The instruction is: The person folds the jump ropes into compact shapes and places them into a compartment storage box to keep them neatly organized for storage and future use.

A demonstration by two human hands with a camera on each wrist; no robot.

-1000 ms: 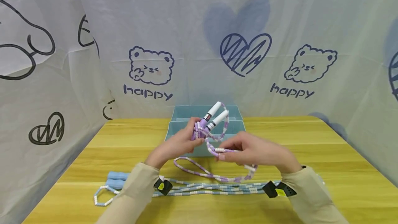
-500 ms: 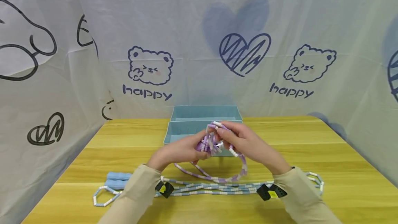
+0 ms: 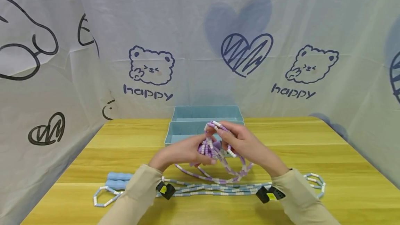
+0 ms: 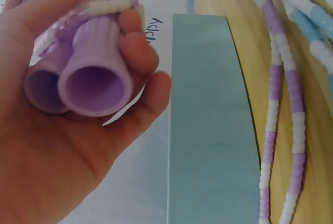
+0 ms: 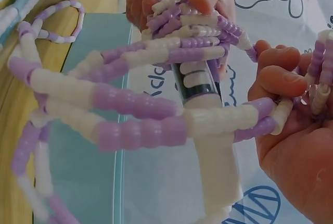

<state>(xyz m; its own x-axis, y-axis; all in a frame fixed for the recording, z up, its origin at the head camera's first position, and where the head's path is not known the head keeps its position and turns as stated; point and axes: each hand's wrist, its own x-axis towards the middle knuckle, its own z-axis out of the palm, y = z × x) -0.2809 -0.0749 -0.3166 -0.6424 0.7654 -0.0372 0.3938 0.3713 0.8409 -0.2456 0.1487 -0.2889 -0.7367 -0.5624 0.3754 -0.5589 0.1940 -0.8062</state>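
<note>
My left hand grips the two handles of a purple-and-white beaded jump rope side by side. Their hollow purple ends show in the left wrist view, and a white grip shows in the right wrist view. Several turns of beaded rope wrap around the handles. With curled fingers, my right hand holds a doubled length of the same rope close to the left hand. Loose loops of rope hang below both hands.
A second jump rope, blue and white, lies stretched across the table, its blue handles at the left. Behind my hands stands a light-blue box with its lid raised. A printed cloth hangs at the back.
The handles have tipped from pointing up and right to lying lower, behind the rope. My right hand has moved up and in to the left hand, bringing rope around the bundle.
</note>
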